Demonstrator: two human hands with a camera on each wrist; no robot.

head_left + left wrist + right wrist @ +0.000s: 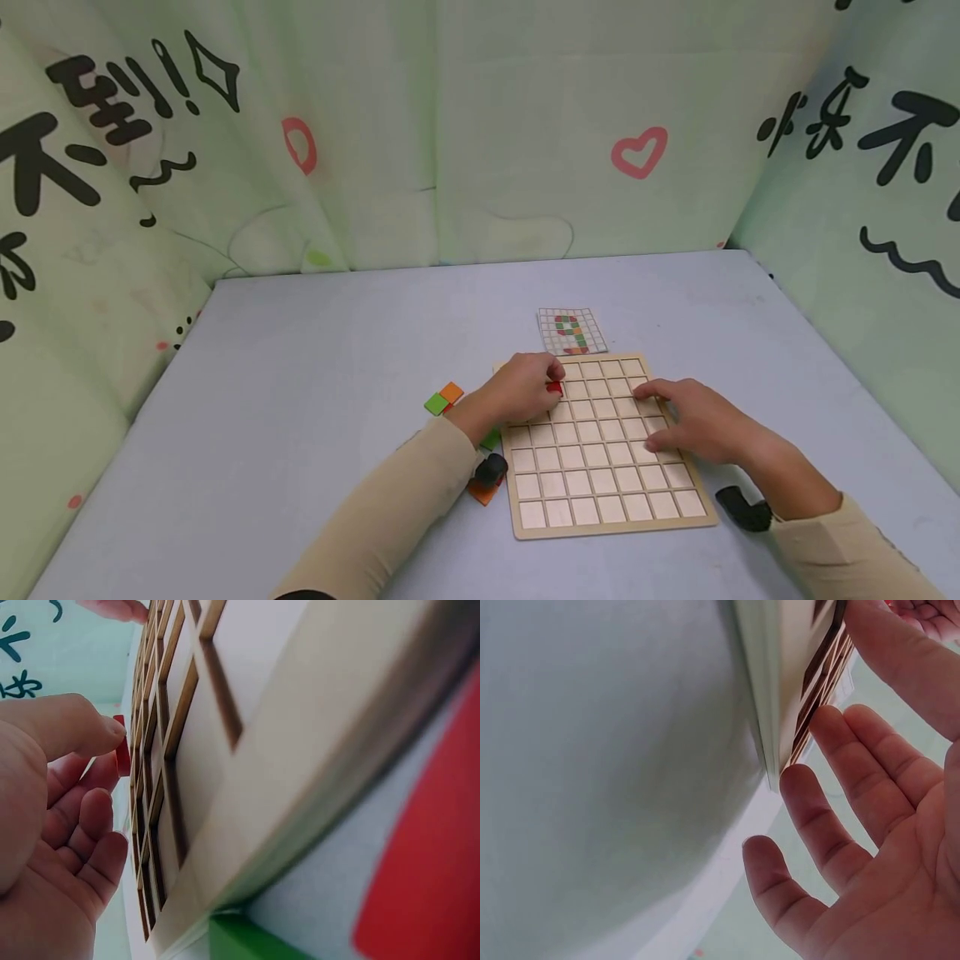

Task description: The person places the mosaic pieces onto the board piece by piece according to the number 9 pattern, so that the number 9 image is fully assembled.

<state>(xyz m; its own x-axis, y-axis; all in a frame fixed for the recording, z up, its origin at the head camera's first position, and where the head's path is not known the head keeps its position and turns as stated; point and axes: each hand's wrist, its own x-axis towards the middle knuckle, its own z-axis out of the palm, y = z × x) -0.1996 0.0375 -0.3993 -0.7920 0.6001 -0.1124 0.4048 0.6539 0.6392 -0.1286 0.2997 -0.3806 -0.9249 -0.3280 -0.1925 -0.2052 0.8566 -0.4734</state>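
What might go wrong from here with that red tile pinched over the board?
The red tile might slip or land one square off: the left hand pinches it over closely packed squares on the board. The left sleeve could nudge the loose tiles, which lie close by it. The right hand, at the board's right side, may shift it if it pushes.

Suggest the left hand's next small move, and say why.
Perhaps lower the red tile into a bare cell of the grid board: the left hand pinches it close to the board's far rows, and the card beyond shows coloured squares on a similar grid.
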